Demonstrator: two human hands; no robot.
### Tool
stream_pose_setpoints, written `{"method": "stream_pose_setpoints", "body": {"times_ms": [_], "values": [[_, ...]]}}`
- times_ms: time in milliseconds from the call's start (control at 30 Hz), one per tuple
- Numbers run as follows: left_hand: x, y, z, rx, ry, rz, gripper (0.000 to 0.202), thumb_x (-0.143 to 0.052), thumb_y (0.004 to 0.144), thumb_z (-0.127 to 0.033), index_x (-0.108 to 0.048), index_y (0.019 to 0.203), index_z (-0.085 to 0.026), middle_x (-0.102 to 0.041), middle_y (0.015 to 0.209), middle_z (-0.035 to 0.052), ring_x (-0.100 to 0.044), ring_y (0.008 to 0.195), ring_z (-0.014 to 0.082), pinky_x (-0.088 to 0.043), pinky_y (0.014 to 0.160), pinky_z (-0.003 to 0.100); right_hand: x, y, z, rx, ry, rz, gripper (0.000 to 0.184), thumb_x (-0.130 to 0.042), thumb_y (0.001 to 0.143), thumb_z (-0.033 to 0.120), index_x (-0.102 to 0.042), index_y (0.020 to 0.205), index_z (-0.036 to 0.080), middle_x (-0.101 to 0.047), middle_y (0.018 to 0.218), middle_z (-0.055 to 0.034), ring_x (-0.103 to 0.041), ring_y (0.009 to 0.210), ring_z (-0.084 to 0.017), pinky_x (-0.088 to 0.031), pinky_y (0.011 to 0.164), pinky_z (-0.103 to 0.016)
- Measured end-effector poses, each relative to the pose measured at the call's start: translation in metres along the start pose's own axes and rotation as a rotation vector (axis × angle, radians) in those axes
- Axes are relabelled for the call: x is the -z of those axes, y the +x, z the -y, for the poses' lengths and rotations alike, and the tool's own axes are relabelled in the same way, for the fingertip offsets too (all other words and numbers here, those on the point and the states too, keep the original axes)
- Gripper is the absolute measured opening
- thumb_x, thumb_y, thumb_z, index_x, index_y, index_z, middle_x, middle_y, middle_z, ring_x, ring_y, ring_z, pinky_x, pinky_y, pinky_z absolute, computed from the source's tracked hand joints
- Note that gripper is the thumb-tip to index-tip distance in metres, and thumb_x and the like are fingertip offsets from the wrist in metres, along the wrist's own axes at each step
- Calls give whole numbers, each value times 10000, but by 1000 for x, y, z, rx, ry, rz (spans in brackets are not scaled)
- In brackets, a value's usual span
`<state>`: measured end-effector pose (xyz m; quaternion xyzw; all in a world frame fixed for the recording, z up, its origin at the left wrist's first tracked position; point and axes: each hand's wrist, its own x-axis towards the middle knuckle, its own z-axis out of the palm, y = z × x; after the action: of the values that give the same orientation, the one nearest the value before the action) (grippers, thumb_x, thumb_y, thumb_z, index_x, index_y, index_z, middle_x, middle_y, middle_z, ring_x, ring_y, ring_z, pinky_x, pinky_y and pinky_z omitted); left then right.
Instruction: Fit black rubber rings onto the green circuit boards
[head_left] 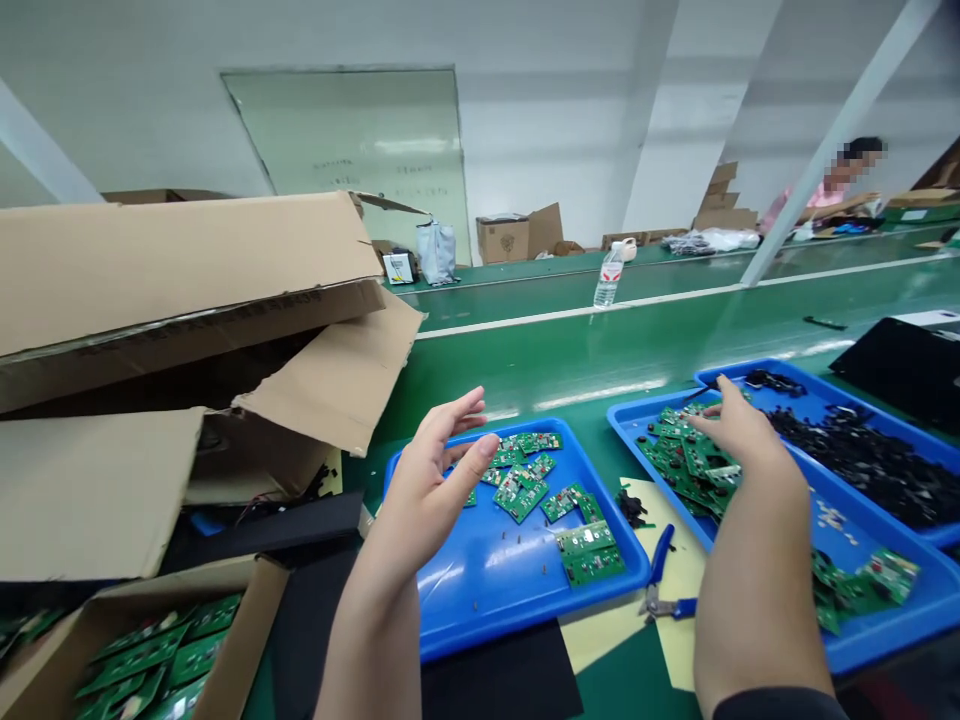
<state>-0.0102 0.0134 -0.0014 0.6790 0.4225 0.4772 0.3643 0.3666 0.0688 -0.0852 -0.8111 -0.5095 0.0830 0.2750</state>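
Observation:
My left hand (442, 470) is raised over the left blue tray (502, 590), its fingers apart and nothing in them. Small green circuit boards (521, 490) lie in that tray, some overlapping. My right hand (742, 430) reaches over the far part of the right blue tray (626, 415), thumb and index finger apart. Close to its index fingertip shows a thin black piece (701, 391); whether it touches the finger I cannot tell. Below that hand is a heap of green circuit boards (679, 455). My right forearm hides part of this tray.
Blue-handled cutters (660, 580) lie between the trays beside small black parts (632, 507). Another blue tray (772, 366) holds black parts. Large cardboard flaps (180, 270) rise at left, above a box of boards (259, 600). A bottle (609, 275) stands behind; a person (832, 195) sits far right.

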Motion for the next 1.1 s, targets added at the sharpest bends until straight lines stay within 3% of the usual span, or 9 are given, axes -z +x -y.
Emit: {"method": "stream_pose_setpoints", "body": {"times_ms": [67,167,300,400,533,667,833,967,1100], "values": [[0,-1,-1,16,-23,-26,501,-607,880,-413,-523,1327,-201,-592,1221,123,-593,1132,236,-574,881,369,-9,-3,25,87,40,55,846,-606,814,238,-181,1522,54,-711,991,-200,-695,786,-305,-494,665,-374],[1,-2,-1,26,-61,-50,540,-619,870,-422,-492,1347,-205,-583,1226,127,-600,1111,238,-587,823,351,-34,-18,74,292,113,213,948,-593,834,210,23,1546,106,-714,1045,-131,-699,798,-219,-524,712,-309],[2,-2,-2,32,-42,-70,546,-617,862,-438,-500,1333,-189,-584,1216,131,-578,1130,251,-566,859,377,-81,-44,126,511,106,413,1001,-609,776,76,14,1553,174,-720,1020,-77,-688,824,-177,-506,771,-278],[2,-3,-3,39,-30,-71,549,-605,859,-439,-496,1332,-181,-586,1205,126,-557,1149,254,-524,939,416,-111,-53,139,542,19,479,1014,-608,709,-10,-64,1553,127,-712,984,-125,-672,897,-241,-484,802,-332],[1,-3,-6,84,-35,-48,557,-582,864,-434,-473,1349,-181,-554,1246,129,-530,1173,259,-499,960,424,-128,-48,134,535,-50,505,1039,-614,688,-21,-62,1555,127,-677,1042,-168,-631,992,-293,-458,828,-363],[1,-4,-6,110,-52,-32,569,-579,858,-445,-462,1357,-197,-534,1259,127,-519,1176,269,-495,934,429,-132,-40,126,507,13,528,1047,-642,686,18,-72,1556,135,-669,965,-138,-619,959,-298,-445,837,-386],[1,-4,-4,121,-48,-32,577,-572,858,-452,-452,1360,-195,-523,1261,131,-510,1181,277,-486,938,440,-129,-38,121,467,328,587,1071,-634,691,93,3,1551,113,-599,723,0,-605,713,-209,-472,757,-360],[0,-1,-1,126,1,-11,581,-560,862,-442,-440,1366,-179,-509,1274,142,-506,1186,288,-479,949,466,-105,-44,127,489,708,650,1117,-624,766,358,170,1523,151,-605,801,5,-608,699,-172,-505,690,-330],[-7,-1,-1,143,82,58,580,-593,858,-427,-446,1366,-190,-520,1271,134,-512,1178,287,-465,966,471,-68,-64,143,508,1043,699,1113,-657,761,507,93,1537,234,-621,913,-22,-670,826,-186,-531,752,-340]]}}
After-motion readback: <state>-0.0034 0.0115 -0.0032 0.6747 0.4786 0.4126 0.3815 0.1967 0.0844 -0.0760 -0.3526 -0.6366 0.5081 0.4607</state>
